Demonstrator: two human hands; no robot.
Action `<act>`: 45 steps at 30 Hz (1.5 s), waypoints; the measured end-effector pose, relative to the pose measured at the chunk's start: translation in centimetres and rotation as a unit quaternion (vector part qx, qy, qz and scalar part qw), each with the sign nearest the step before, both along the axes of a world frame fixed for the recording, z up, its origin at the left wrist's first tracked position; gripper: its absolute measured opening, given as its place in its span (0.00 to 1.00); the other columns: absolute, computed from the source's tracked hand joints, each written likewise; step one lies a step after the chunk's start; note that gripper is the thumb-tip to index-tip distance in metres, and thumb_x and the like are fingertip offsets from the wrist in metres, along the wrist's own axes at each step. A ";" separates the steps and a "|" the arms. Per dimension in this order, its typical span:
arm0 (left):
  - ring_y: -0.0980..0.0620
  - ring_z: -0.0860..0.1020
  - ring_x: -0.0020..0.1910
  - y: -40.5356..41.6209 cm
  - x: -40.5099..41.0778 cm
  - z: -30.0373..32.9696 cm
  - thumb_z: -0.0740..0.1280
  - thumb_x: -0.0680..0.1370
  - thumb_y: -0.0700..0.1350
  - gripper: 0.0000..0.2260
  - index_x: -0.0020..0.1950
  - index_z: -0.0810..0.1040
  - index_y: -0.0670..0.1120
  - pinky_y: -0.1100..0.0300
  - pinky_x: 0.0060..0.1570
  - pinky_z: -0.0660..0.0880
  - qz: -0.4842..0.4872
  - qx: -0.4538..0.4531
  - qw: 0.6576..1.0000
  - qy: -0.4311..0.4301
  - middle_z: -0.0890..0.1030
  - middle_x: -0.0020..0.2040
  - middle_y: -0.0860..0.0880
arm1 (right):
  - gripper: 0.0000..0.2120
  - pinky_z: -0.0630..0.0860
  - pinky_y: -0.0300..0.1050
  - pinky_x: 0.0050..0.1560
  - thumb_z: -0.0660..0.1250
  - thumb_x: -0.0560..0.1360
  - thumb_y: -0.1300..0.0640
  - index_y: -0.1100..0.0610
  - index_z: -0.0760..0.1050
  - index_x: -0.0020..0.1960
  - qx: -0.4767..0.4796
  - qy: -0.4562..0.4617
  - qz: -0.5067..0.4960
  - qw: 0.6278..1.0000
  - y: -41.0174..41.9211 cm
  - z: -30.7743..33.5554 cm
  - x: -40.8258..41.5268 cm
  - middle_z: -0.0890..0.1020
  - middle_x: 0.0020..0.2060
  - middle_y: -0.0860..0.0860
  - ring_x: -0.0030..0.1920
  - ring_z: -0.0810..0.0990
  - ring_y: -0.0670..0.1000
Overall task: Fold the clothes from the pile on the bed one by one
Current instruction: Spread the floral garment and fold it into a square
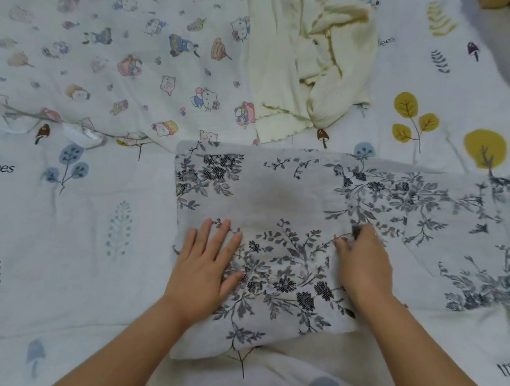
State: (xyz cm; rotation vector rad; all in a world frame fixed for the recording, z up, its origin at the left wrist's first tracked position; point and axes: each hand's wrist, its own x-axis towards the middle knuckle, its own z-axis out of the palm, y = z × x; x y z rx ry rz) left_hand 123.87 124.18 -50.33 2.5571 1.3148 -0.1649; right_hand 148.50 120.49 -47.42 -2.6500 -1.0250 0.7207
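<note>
The left hand (207, 267) lies flat, fingers straight and spread, pressing the floral cloth (279, 221). The right hand (362, 263) curls its fingers and pinches a fold edge of that cloth. The cloth lies partly folded on the bed (71, 234), its long axis running left to right, the unfolded end trailing right.

Two bare forearms are showing from the bottom edge, with no sleeves reaching the wrists. The left hand (203, 266) and right hand (364, 263) are wearing no rings, watch or gloves.
</note>
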 end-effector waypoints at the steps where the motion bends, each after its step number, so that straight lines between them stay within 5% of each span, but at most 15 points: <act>1: 0.36 0.56 0.73 0.1 0.4 0.3 0.40 0.80 0.61 0.29 0.75 0.58 0.47 0.46 0.71 0.45 0.014 0.006 1.000 -0.006 0.60 0.75 0.42 | 0.22 0.67 0.52 0.61 0.58 0.79 0.54 0.58 0.60 0.71 0.020 -0.048 0.021 0.998 0.3 0.1 -0.4 0.71 0.64 0.59 0.61 0.69 0.57; 4: 0.36 0.55 0.73 0.8 2.1 0.8 0.42 0.81 0.59 0.28 0.75 0.59 0.46 0.47 0.71 0.42 0.052 0.023 0.998 -0.029 0.59 0.75 0.41 | 0.30 0.47 0.56 0.72 0.53 0.78 0.52 0.53 0.46 0.76 0.107 -0.131 0.141 0.975 1.6 -0.1 -2.4 0.54 0.75 0.58 0.74 0.50 0.56; 6: 0.37 0.49 0.74 1.1 3.4 0.5 0.41 0.80 0.61 0.28 0.76 0.53 0.49 0.48 0.72 0.36 0.052 0.009 0.998 -0.024 0.52 0.76 0.42 | 0.33 0.29 0.56 0.70 0.44 0.78 0.45 0.48 0.26 0.73 0.054 -0.132 0.261 0.955 1.9 -1.2 -3.4 0.33 0.75 0.53 0.74 0.31 0.53; 8: 0.40 0.38 0.75 1.3 4.2 -0.6 0.36 0.76 0.65 0.30 0.75 0.39 0.54 0.50 0.70 0.27 0.045 -0.015 0.999 0.011 0.37 0.76 0.46 | 0.30 0.25 0.58 0.69 0.36 0.77 0.39 0.46 0.16 0.66 -0.045 -0.119 0.349 0.928 1.5 -3.1 -2.9 0.23 0.70 0.49 0.69 0.22 0.51; 13: 0.46 0.23 0.68 1.6 4.5 -2.0 0.28 0.70 0.67 0.30 0.68 0.23 0.58 0.49 0.66 0.25 0.053 -0.048 0.995 0.065 0.25 0.71 0.50 | 0.30 0.25 0.54 0.67 0.37 0.78 0.37 0.47 0.22 0.69 -0.110 -0.075 0.378 0.916 1.5 -4.1 -1.4 0.25 0.70 0.49 0.68 0.22 0.50; 16: 0.42 0.36 0.74 0.7 5.1 -0.6 0.40 0.75 0.66 0.32 0.76 0.38 0.54 0.44 0.71 0.34 0.051 -0.029 0.998 0.009 0.38 0.76 0.46 | 0.30 0.29 0.57 0.69 0.37 0.77 0.37 0.49 0.31 0.72 -0.054 -0.105 0.331 0.936 0.0 -2.7 -1.8 0.32 0.73 0.53 0.71 0.26 0.53; 20: 0.38 0.52 0.75 -2.0 6.6 0.1 0.48 0.78 0.63 0.30 0.76 0.55 0.50 0.41 0.68 0.47 -0.060 -0.044 0.997 -0.005 0.56 0.76 0.43 | 0.28 0.57 0.62 0.68 0.45 0.76 0.45 0.54 0.62 0.72 -0.052 -0.121 0.306 0.943 -4.1 -0.7 -2.1 0.63 0.72 0.58 0.72 0.61 0.57; 21: 0.36 0.56 0.74 -2.3 6.9 0.1 0.48 0.78 0.63 0.29 0.75 0.57 0.50 0.41 0.67 0.49 -0.071 -0.057 0.996 0.023 0.59 0.75 0.43 | 0.27 0.57 0.63 0.67 0.46 0.77 0.45 0.53 0.62 0.72 -0.077 -0.115 0.320 0.937 -4.7 -0.7 -1.9 0.63 0.72 0.58 0.72 0.61 0.58; 23: 0.34 0.55 0.73 -2.2 7.4 0.2 0.43 0.77 0.65 0.30 0.75 0.55 0.52 0.42 0.68 0.46 -0.055 -0.077 0.993 0.066 0.57 0.76 0.43 | 0.26 0.40 0.62 0.70 0.43 0.80 0.45 0.50 0.43 0.75 -0.097 -0.093 0.343 0.930 -4.5 -1.3 -1.3 0.44 0.75 0.56 0.74 0.39 0.58; 25: 0.38 0.38 0.74 -2.0 7.4 -0.1 0.31 0.73 0.69 0.32 0.75 0.39 0.57 0.44 0.70 0.30 -0.053 -0.070 0.993 0.074 0.39 0.77 0.46 | 0.27 0.30 0.54 0.69 0.44 0.81 0.45 0.48 0.36 0.75 -0.078 -0.023 0.333 0.939 -3.9 -1.7 -0.5 0.32 0.72 0.50 0.70 0.26 0.52; 29: 0.46 0.23 0.69 -2.3 8.1 0.0 0.22 0.65 0.71 0.34 0.69 0.27 0.59 0.50 0.64 0.22 -0.013 -0.104 0.992 0.063 0.25 0.70 0.52 | 0.22 0.47 0.46 0.75 0.54 0.80 0.53 0.54 0.61 0.73 0.103 0.075 0.140 0.982 -4.7 1.0 2.1 0.55 0.76 0.51 0.75 0.48 0.49; 33: 0.50 0.23 0.68 -2.6 10.8 0.7 0.30 0.71 0.69 0.31 0.70 0.28 0.57 0.51 0.68 0.28 0.018 -0.109 0.993 0.034 0.26 0.71 0.50 | 0.21 0.57 0.54 0.71 0.62 0.76 0.60 0.59 0.65 0.69 0.159 0.002 -0.141 0.977 -7.2 2.3 7.4 0.60 0.72 0.57 0.72 0.55 0.54; 39: 0.46 0.31 0.73 -3.2 13.8 0.5 0.48 0.81 0.59 0.29 0.77 0.42 0.51 0.48 0.70 0.33 0.023 -0.117 0.992 0.050 0.34 0.75 0.47 | 0.24 0.67 0.55 0.58 0.67 0.74 0.62 0.69 0.62 0.66 0.076 0.048 -0.434 0.897 -10.3 1.4 15.9 0.69 0.63 0.68 0.62 0.68 0.65; 43: 0.45 0.36 0.75 -3.1 14.0 0.7 0.50 0.80 0.59 0.29 0.77 0.44 0.51 0.48 0.71 0.36 0.035 -0.129 0.990 0.042 0.37 0.77 0.47 | 0.15 0.74 0.45 0.46 0.70 0.73 0.58 0.65 0.73 0.54 0.160 0.176 -0.483 0.843 -10.7 0.7 18.8 0.81 0.49 0.61 0.44 0.80 0.56; 45: 0.46 0.37 0.75 -3.0 13.9 0.9 0.51 0.81 0.58 0.29 0.77 0.45 0.52 0.49 0.72 0.36 0.033 -0.131 0.990 0.038 0.38 0.77 0.47 | 0.07 0.78 0.39 0.33 0.71 0.73 0.56 0.59 0.76 0.44 0.220 0.301 -0.522 0.768 -10.2 1.4 19.9 0.84 0.32 0.53 0.30 0.80 0.48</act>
